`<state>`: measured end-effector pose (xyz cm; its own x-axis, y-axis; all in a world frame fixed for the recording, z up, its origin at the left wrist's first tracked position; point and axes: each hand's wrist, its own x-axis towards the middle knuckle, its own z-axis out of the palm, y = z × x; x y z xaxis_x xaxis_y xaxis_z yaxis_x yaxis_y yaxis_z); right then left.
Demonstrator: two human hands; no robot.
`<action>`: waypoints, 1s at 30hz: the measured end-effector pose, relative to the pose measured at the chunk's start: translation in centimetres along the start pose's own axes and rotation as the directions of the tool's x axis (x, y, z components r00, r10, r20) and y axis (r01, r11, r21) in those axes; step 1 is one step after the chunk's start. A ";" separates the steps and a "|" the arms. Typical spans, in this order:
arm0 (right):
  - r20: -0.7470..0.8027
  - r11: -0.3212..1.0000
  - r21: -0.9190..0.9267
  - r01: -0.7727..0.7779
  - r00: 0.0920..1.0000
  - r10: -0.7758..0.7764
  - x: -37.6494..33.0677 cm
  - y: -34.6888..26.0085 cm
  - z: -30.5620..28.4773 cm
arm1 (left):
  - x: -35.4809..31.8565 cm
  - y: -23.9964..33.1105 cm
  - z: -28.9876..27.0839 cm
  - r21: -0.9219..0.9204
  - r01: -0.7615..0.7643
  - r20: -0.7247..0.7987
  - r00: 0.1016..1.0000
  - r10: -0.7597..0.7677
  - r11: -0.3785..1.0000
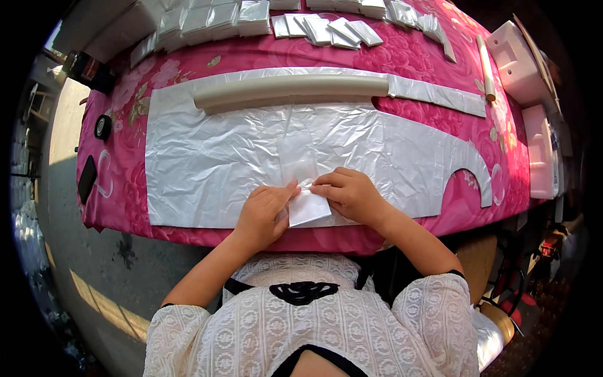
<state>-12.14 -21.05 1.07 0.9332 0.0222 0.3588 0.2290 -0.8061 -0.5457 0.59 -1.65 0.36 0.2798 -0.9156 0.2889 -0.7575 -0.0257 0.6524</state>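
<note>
Counter point(129, 191) under pink floral cloth; near edge runs just past the sheet's front. White plastic sheet point(213, 163) covers most of the middle. White packet stacks point(254, 19) line the far edge. Beige tube point(292, 89) lies across sheet's far side, in the way there. Black container point(91, 71) far left, label too small to read. Right hand point(352, 196) pinches folded white packet point(309, 210), on sheet near its front edge; left hand point(260, 210) touches packet's left side, can't tell if gripping.

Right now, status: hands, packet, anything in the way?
Left hand at left side of folded white packet; right hand at its far edge. Packet over silvery sheet, near side. Beige tube farther back, clear of both hands.
</note>
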 end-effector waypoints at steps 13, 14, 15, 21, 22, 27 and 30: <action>0.441 0.497 0.191 -0.846 0.526 0.727 5.6 0.9 -1.4 | 4.2 -0.3 -0.5 -0.294 0.570 -0.033 0.796 -0.604 0.767; 0.436 0.488 0.200 -0.850 0.523 0.732 5.6 1.0 -1.3 | 4.5 0.0 -0.8 -0.349 0.589 -0.012 0.775 -0.632 0.729; 0.431 0.479 0.209 -0.853 0.520 0.738 5.6 1.1 -1.1 | 4.5 0.2 -1.2 -0.309 0.594 -0.019 0.777 -0.629 0.743; 0.494 0.361 0.275 -0.891 0.453 0.742 5.7 2.0 -0.9 | 3.3 -0.1 -0.8 0.243 0.087 -0.130 0.990 -0.056 0.966; 0.501 0.354 0.290 -0.889 0.456 0.736 5.7 2.2 -0.7 | 3.4 0.0 -0.3 0.227 0.018 -0.086 0.996 0.002 0.974; 0.510 0.345 0.304 -0.888 0.458 0.728 5.7 3.0 -0.3 | 5.0 0.7 1.9 0.306 0.029 0.052 0.998 -0.047 0.952; 0.517 0.380 0.251 -0.890 0.455 0.725 6.2 2.8 -0.7 | 5.2 -0.6 3.0 0.382 0.133 0.050 0.985 -0.164 0.915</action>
<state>-5.92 -23.54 2.27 0.7340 -0.2680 -0.6241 -0.6743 -0.1778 -0.7167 0.75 -7.59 -0.62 0.3702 -0.9179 0.1430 -0.8810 -0.2981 0.3674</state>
